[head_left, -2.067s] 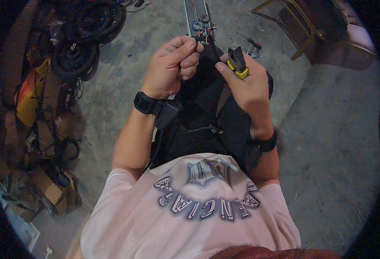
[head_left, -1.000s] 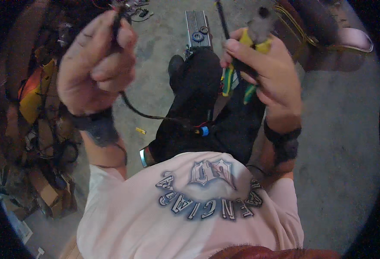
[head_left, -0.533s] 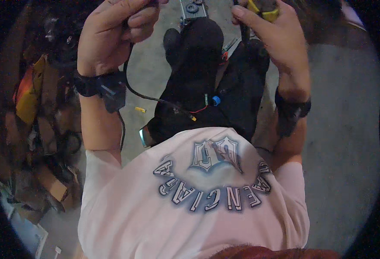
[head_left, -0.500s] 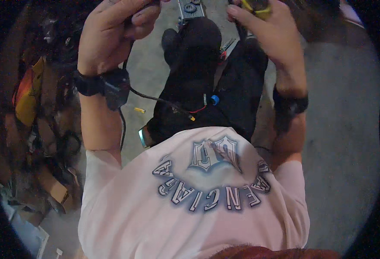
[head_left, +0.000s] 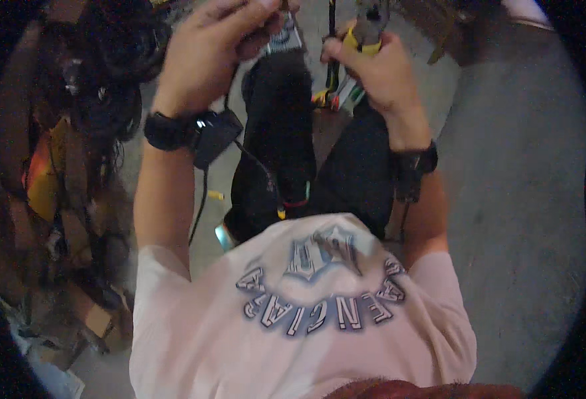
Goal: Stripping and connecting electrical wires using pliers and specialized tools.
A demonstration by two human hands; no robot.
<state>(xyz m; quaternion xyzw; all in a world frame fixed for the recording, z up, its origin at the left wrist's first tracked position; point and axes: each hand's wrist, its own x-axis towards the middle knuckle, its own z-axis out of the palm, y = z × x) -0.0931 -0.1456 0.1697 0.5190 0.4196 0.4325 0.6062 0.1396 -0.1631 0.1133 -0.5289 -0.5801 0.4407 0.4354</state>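
My right hand [head_left: 389, 76] is closed around yellow-handled pliers [head_left: 365, 41], their dark jaws pointing away from me. Beside its thumb and fingertips runs a black cable [head_left: 333, 70] with yellow marks; whether the fingers pinch it I cannot tell. My left hand [head_left: 210, 50] is raised at the upper edge with its fingers pressed together; what they hold is too dark and cut off to make out. From below that hand a thin black lead [head_left: 260, 163] passes the wrist and ends in a yellow connector [head_left: 282, 214] on my lap.
A grey ridged device [head_left: 285, 38] with round parts lies on the floor beyond my knee. Red, yellow and green small parts [head_left: 329, 100] are between my legs. A yellow piece [head_left: 216, 195] rests on the floor at left, near piled cardboard [head_left: 97, 319] and dark cables.
Both hands have shifted inward in the picture, the right one also lower, bringing the pliers' jaws and the black cable into sight. The small parts between my legs show more.
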